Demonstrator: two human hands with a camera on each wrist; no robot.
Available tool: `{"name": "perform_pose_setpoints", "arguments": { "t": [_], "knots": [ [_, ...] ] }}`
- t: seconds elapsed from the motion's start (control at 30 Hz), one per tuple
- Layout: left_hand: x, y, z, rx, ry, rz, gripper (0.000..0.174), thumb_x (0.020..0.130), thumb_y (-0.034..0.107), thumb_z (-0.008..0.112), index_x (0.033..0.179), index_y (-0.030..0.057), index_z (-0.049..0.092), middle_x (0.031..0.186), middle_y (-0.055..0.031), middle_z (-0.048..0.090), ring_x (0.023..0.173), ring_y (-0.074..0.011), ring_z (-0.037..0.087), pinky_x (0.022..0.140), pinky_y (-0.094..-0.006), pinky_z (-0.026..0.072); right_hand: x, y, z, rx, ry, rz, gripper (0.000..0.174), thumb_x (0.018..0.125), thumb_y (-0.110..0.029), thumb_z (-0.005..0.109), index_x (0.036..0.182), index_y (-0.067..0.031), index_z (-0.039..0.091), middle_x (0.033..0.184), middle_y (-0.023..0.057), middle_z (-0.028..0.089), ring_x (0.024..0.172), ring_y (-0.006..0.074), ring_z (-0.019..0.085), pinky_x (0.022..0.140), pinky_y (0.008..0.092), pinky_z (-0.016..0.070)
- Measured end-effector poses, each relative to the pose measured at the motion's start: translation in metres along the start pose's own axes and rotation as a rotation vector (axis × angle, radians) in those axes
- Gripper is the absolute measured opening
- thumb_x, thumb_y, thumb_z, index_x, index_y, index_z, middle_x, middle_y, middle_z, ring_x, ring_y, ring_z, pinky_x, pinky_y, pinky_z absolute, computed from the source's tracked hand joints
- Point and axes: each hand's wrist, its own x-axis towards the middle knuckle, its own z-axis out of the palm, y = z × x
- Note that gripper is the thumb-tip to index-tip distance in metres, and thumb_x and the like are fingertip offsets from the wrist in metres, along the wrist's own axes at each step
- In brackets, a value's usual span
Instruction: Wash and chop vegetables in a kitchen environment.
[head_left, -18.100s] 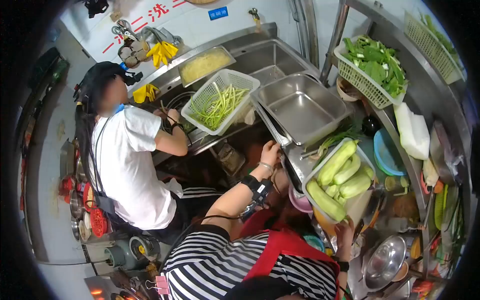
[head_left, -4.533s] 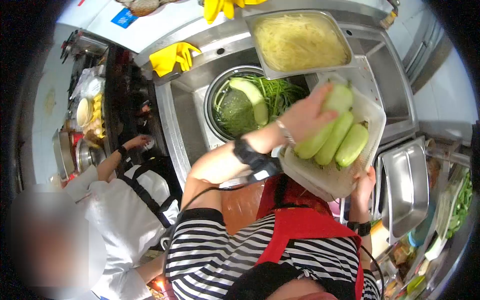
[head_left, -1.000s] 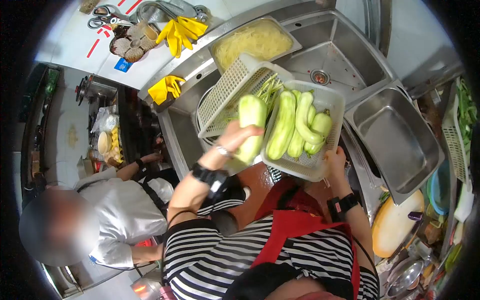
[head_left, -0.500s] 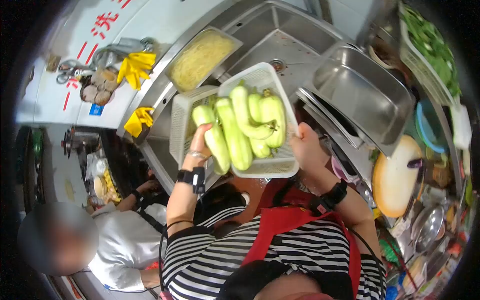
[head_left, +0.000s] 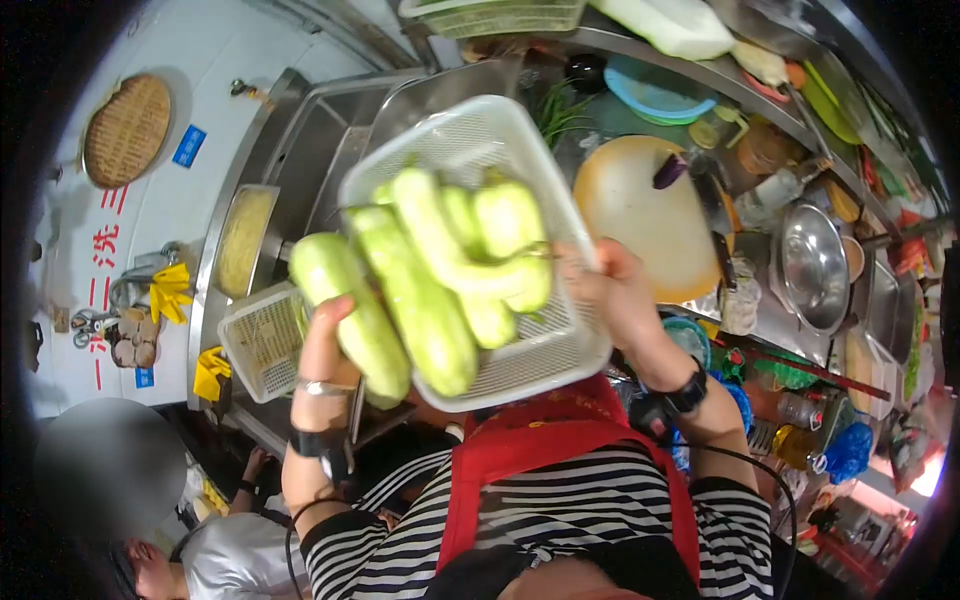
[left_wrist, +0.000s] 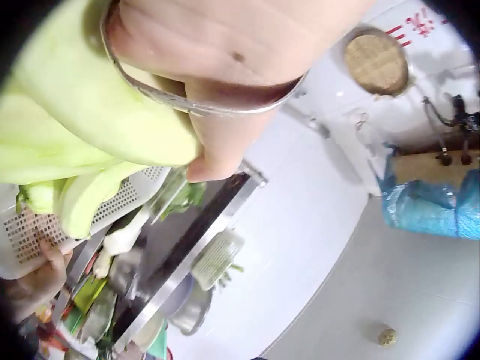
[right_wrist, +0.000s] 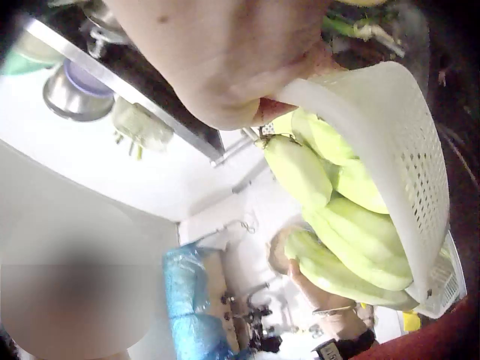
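A white perforated basket holds several pale green gourds, held up in front of the body. My right hand grips its right rim, and the right wrist view shows that hand curled over the rim. The outermost gourd lies along the basket's left side. My left hand holds this gourd, thumb on top; in the left wrist view the hand lies against the gourd. The fingers beneath are hidden.
At the left, a second basket and a tray of pale shreds sit by the sink. A round cutting board and metal bowl are at the right. Another person is at lower left.
The view has turned toward the right-hand counter. The gourd basket has moved away from the sink, held by my right hand. My left hand stays on the outer gourd, which lies beside the others.
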Motion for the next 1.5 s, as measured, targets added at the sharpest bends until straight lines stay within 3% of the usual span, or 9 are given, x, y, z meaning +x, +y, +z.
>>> {"name": "perform_pose_setpoints", "arguments": {
  "t": [0.27, 0.57, 0.67, 0.73, 0.77, 0.87, 1.07, 1.23, 1.5],
  "knots": [
    [0.080, -0.119, 0.169, 0.125, -0.526, -0.496, 0.034, 0.077, 0.029, 0.061, 0.103, 0.0079, 0.056, 0.094, -0.0036, 0.059, 0.089, -0.0148, 0.056, 0.079, -0.0303, 0.0454, -0.092, 0.004, -0.159, -0.015, 0.606, -0.027, 0.013, 0.066, 0.006, 0.050, 0.070, -0.0056, 0.050, 0.068, -0.0019, 0.052, 0.057, 0.0058, 0.044, 0.052, 0.0186, 0.0335],
    [0.181, -0.212, 0.274, 0.236, -0.894, -0.786, 0.040, 0.078, 0.037, 0.058, 0.106, 0.0085, 0.057, 0.097, -0.0040, 0.063, 0.082, -0.0162, 0.061, 0.074, -0.0300, 0.0485, -0.090, 0.009, -0.189, -0.226, 0.946, -0.008, 0.010, 0.069, 0.004, 0.052, 0.068, -0.0055, 0.047, 0.063, -0.0030, 0.047, 0.057, 0.0055, 0.040, 0.052, 0.0205, 0.0342],
    [0.240, -0.235, 0.294, 0.167, -1.066, -0.927, 0.040, 0.080, 0.039, 0.057, 0.106, 0.0087, 0.057, 0.096, -0.0046, 0.063, 0.079, -0.0190, 0.062, 0.074, -0.0340, 0.0490, -0.040, 0.003, -0.187, -0.557, 0.991, 0.007, 0.019, 0.068, -0.001, 0.054, 0.087, 0.0039, 0.057, 0.070, 0.0032, 0.055, 0.064, 0.0118, 0.051, 0.061, 0.0242, 0.0420],
    [0.262, -0.241, 0.302, 0.164, -0.932, -0.833, 0.044, 0.081, 0.041, 0.056, 0.107, 0.0050, 0.057, 0.098, -0.0073, 0.063, 0.082, -0.0206, 0.062, 0.076, -0.0337, 0.0493, 0.010, 0.015, -0.167, -0.501, 1.031, -0.048, 0.034, 0.068, -0.001, 0.054, 0.101, 0.0022, 0.059, 0.096, 0.0132, 0.057, 0.083, 0.0181, 0.054, 0.072, 0.0270, 0.0446],
    [0.278, -0.246, 0.306, 0.239, -0.866, -0.702, 0.048, 0.082, 0.042, 0.055, 0.111, 0.0034, 0.054, 0.104, -0.0093, 0.060, 0.088, -0.0223, 0.060, 0.080, -0.0346, 0.0475, 0.031, 0.029, -0.162, -0.851, 1.062, -0.166, 0.042, 0.065, 0.002, 0.051, 0.107, 0.0060, 0.054, 0.111, 0.0166, 0.052, 0.096, 0.0210, 0.050, 0.081, 0.0284, 0.0415],
    [0.316, -0.264, 0.298, 0.401, -0.680, -0.295, 0.059, 0.084, 0.044, 0.051, 0.122, -0.0012, 0.044, 0.121, -0.0158, 0.050, 0.105, -0.0268, 0.052, 0.090, -0.0367, 0.0411, 0.074, 0.008, -0.135, -1.111, 1.087, -0.335, 0.005, 0.061, 0.000, 0.055, 0.064, 0.0014, 0.051, 0.114, 0.0215, 0.051, 0.099, 0.0376, 0.048, 0.085, 0.0397, 0.0397],
    [0.303, -0.239, 0.287, 0.756, -0.550, 0.418, 0.079, 0.082, 0.053, 0.048, 0.137, 0.0032, 0.022, 0.138, -0.0272, 0.024, 0.127, -0.0404, 0.025, 0.103, -0.0421, 0.0254, 0.125, -0.005, -0.097, -1.401, 1.033, -0.280, 0.005, 0.061, -0.005, 0.054, 0.065, -0.0035, 0.051, 0.121, 0.0130, 0.049, 0.103, 0.0369, 0.045, 0.086, 0.0455, 0.0370],
    [0.239, -0.212, 0.278, 1.398, -0.718, 0.647, 0.080, 0.067, 0.056, 0.063, 0.135, 0.0329, 0.029, 0.146, -0.0158, 0.001, 0.131, -0.0441, 0.003, 0.091, -0.0732, 0.0121, 0.119, -0.007, -0.123, -1.301, 1.031, -0.289, 0.008, 0.059, -0.004, 0.054, 0.065, -0.0012, 0.051, 0.119, 0.0154, 0.050, 0.104, 0.0359, 0.045, 0.089, 0.0444, 0.0359],
    [0.195, -0.243, 0.257, 1.506, -0.935, 0.967, 0.059, 0.073, 0.030, 0.060, 0.128, 0.0362, 0.040, 0.147, -0.0057, 0.007, 0.133, -0.0392, 0.003, 0.093, -0.0729, 0.0062, 0.067, -0.013, -0.167, -0.899, 0.962, -0.425, 0.015, 0.054, 0.006, 0.050, 0.058, -0.0021, 0.038, 0.113, 0.0184, 0.053, 0.093, 0.0358, 0.049, 0.083, 0.0386, 0.0380]
  ]
}}
